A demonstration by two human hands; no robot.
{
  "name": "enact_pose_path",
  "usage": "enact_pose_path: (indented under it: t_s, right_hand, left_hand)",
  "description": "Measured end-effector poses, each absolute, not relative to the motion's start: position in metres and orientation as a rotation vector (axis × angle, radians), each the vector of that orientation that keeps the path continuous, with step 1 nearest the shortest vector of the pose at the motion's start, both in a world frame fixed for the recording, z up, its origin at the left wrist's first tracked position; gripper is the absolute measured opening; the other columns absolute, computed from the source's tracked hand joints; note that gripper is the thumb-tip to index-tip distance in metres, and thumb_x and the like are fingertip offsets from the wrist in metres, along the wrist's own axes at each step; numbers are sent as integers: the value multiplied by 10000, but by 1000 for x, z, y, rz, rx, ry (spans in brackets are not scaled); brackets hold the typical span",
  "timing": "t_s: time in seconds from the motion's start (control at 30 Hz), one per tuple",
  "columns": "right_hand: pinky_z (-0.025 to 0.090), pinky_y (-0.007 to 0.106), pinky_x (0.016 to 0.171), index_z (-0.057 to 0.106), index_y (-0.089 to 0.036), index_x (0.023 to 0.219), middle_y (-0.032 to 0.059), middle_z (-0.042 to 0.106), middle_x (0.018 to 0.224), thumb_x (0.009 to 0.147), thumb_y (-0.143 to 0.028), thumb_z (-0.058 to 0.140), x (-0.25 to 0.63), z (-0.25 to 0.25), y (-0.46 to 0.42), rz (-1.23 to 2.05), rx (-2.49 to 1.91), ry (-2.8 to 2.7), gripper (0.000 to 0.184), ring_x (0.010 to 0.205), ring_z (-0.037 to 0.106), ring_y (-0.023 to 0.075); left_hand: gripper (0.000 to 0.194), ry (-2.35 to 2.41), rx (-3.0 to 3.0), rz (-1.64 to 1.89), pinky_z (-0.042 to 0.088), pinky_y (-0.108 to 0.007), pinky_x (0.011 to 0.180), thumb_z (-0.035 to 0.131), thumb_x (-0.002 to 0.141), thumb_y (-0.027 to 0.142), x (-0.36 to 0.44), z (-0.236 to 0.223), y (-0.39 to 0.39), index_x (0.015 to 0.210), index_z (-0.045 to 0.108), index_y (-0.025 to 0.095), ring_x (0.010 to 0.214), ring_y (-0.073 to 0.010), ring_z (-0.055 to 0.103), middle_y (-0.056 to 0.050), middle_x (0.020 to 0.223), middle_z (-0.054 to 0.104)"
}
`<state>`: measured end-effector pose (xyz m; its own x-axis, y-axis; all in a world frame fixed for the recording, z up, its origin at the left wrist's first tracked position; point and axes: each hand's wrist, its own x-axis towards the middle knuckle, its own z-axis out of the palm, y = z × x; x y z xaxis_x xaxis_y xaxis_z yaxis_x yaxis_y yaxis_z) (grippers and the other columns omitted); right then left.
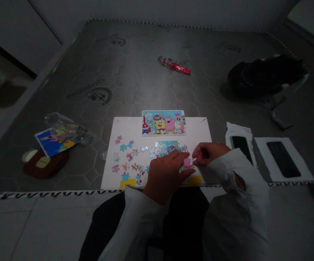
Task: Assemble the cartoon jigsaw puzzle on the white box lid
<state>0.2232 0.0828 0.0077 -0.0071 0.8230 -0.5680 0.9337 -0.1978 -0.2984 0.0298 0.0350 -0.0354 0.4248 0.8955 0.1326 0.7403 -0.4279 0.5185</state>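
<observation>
A partly joined jigsaw puzzle (165, 148) of cartoon figures lies on a white board (199, 128). My left hand (166, 174) rests over its lower part, thumb and fingers apart, hiding some of it. At the puzzle's right edge my right hand (209, 152) is closed in a pinch, with a small puzzle piece (194, 160) at the fingertips, mostly hidden. Several loose puzzle pieces (130, 156) are scattered on the left of the board. Above the puzzle lies a reference picture card (164, 123) showing the same kind of figures.
Two dark phones (283, 159) (241, 148) lie on white pads at the right. At the left are a clear plastic bag (64, 123), a blue picture card (50, 142) and a brown case (43, 164). Farther back are a red-handled tool (180, 67) and a black bag (268, 74).
</observation>
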Motion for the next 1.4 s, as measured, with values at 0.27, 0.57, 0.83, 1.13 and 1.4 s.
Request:
enact_pose_path:
  t_s: [0.27, 0.57, 0.83, 1.13, 1.4]
  right_hand:
    - [544, 268, 755, 815, -300, 813, -48, 765, 721, 717, -252, 845, 227, 13, 83, -900, 2052, 1865, 112, 699, 732, 169]
    - [517, 257, 711, 796, -286, 759, -24, 790, 787, 771, -254, 794, 220, 6, 85, -776, 2057, 1871, 34, 793, 748, 184]
    - [522, 265, 734, 757, -249, 897, -12, 801, 850, 809, -243, 714, 235, 4, 78, -992, 2022, 2039, 98, 814, 755, 174]
    - [528, 310, 743, 798, -278, 932, -7, 783, 811, 865, -280, 635, 230, 13, 68, -693, 2105, 2174, 177, 724, 714, 178]
    - [494, 316, 669, 777, -273, 935, 0, 781, 815, 885, -288, 606, 225, 11, 69, -638, 2149, 2245, 180, 693, 707, 185]
  left_hand:
    - [432, 1528, 2143, 599, 465, -303, 661, 811, 847, 515, 39, -34, 30, 1200, 710, 289, 920, -193, 737, 12, 1107, 793]
    - [438, 1523, 2034, 656, 458, -293, 667, 858, 812, 465, 42, -37, 29, 1183, 705, 288, 845, -169, 719, 46, 977, 776]
    - [446, 1518, 2034, 626, 473, -304, 699, 839, 824, 493, 43, -37, 30, 1191, 693, 286, 925, -187, 731, 33, 1061, 785]
    - [256, 1521, 2074, 547, 425, -320, 655, 821, 846, 464, 42, -31, 28, 980, 706, 279, 844, -186, 703, 42, 990, 753]
    - [144, 1518, 2257, 556, 408, -343, 617, 703, 940, 391, 44, -31, 27, 931, 700, 248, 796, -199, 694, 13, 935, 739]
